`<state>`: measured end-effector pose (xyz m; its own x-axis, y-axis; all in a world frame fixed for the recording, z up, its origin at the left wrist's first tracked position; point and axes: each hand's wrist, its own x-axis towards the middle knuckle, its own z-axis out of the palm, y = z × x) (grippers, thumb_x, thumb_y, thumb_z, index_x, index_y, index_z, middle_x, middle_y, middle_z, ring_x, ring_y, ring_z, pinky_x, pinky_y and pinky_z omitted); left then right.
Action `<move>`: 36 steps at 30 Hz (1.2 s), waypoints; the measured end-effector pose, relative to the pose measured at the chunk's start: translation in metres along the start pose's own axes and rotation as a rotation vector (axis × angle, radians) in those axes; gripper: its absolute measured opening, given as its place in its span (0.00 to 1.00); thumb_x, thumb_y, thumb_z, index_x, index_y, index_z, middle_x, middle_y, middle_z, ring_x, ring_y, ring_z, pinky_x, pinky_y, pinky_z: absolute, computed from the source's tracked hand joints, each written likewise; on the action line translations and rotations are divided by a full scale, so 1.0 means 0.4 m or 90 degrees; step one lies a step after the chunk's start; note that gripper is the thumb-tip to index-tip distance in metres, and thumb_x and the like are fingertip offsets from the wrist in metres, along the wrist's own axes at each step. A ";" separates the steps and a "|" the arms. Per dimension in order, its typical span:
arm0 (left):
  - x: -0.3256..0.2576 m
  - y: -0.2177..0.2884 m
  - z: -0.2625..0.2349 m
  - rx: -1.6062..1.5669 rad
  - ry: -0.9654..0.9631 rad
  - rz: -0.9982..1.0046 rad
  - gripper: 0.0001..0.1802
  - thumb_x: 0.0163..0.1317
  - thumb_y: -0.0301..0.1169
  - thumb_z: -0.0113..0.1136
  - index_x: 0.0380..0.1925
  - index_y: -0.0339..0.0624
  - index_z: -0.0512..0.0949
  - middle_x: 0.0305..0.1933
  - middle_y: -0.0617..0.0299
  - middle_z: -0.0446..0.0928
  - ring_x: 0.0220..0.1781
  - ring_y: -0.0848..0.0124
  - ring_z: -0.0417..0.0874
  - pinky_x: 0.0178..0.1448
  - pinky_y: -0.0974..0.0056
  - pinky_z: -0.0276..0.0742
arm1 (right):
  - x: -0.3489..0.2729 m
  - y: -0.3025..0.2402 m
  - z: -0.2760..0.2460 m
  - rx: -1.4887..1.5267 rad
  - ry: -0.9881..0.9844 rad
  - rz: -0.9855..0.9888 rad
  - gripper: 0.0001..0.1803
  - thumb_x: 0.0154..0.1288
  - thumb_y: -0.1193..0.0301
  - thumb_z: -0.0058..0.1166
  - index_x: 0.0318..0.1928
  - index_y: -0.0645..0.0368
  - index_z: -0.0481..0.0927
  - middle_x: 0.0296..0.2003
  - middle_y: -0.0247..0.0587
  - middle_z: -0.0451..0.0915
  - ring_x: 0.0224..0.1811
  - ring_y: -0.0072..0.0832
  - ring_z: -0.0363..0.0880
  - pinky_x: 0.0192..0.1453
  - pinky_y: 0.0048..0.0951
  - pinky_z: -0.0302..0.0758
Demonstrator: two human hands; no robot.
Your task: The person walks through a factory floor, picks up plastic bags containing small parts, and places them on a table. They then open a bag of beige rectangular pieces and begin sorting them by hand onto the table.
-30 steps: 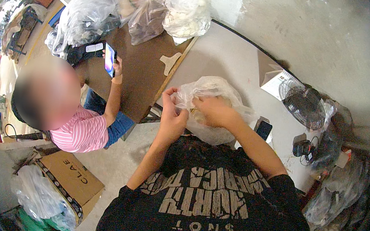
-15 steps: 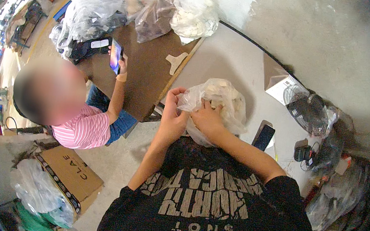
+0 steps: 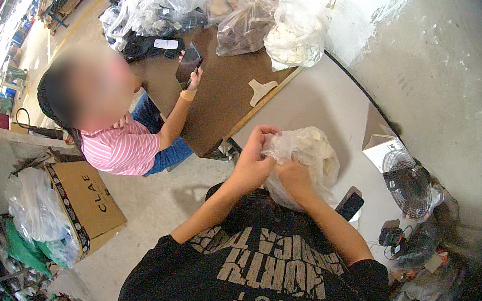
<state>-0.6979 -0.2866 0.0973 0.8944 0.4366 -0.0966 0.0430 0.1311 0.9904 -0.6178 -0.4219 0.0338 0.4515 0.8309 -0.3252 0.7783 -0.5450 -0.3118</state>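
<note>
Clear plastic bag: thin, crinkled, glossy film. Tabletop: smooth, matt grey. Brown board: matt. Cardboard box: matt paperboard. Phone: glossy black.

Black short-sleeved T-shirt with large faded beige block lettering across the chest, bare forearms, bare left hand, bare right hand, no gloves, rings or watch visible

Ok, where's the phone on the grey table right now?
In the head view the phone lies dark on the grey table, on the person's right, just beside the clear plastic bag and left of the small fan.
</note>
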 end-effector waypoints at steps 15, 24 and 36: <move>0.006 0.064 -0.208 0.128 0.210 0.084 0.29 0.56 0.11 0.46 0.59 0.40 0.61 0.47 0.61 0.67 0.43 0.76 0.70 0.45 0.72 0.69 | 0.047 -0.014 -0.267 0.321 0.255 -0.240 0.25 0.44 0.77 0.69 0.48 0.52 0.85 0.47 0.50 0.85 0.51 0.51 0.83 0.55 0.45 0.79; 0.012 0.059 -0.231 0.528 0.189 0.169 0.36 0.56 0.12 0.52 0.65 0.56 0.74 0.71 0.45 0.60 0.50 0.56 0.81 0.57 0.53 0.80 | 0.157 -0.042 -0.347 0.362 0.333 -0.262 0.22 0.45 0.80 0.71 0.45 0.54 0.85 0.44 0.46 0.85 0.51 0.46 0.84 0.57 0.39 0.80; 0.056 -0.255 -0.266 0.556 0.112 -0.199 0.20 0.62 0.29 0.53 0.54 0.41 0.79 0.63 0.46 0.75 0.60 0.46 0.81 0.62 0.49 0.78 | 0.501 -0.017 -0.422 0.800 0.194 -0.149 0.23 0.54 0.81 0.68 0.53 0.63 0.83 0.45 0.33 0.87 0.47 0.19 0.82 0.54 0.27 0.79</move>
<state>-0.7297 -0.1955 -0.0163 0.7090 0.6322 -0.3124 0.6513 -0.4173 0.6338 -0.4588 -0.2329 0.1216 0.5706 0.8212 0.0112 -0.0092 0.0200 -0.9998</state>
